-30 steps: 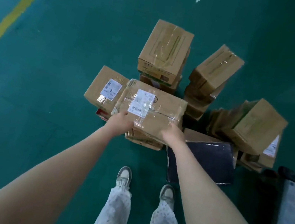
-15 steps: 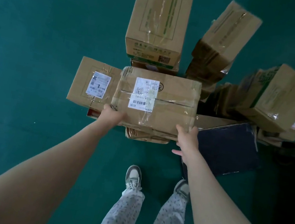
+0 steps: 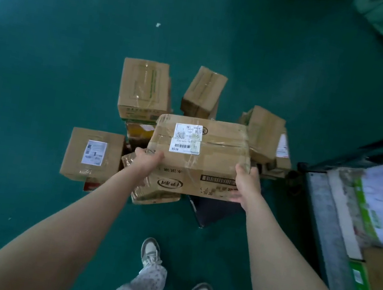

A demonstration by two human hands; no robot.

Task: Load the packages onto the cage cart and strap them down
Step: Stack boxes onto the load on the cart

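Taped cardboard box, white label on top, held level at centre by left hand and right hand. More cardboard packages clustered below, behind it. Cage cart at right, partly loaded.

Between the left grip and right grip, the carton is matt brown cardboard banded with glossy clear tape, bearing a white paper label. Right of the right grip, the cart rim looks like dull grey metal.
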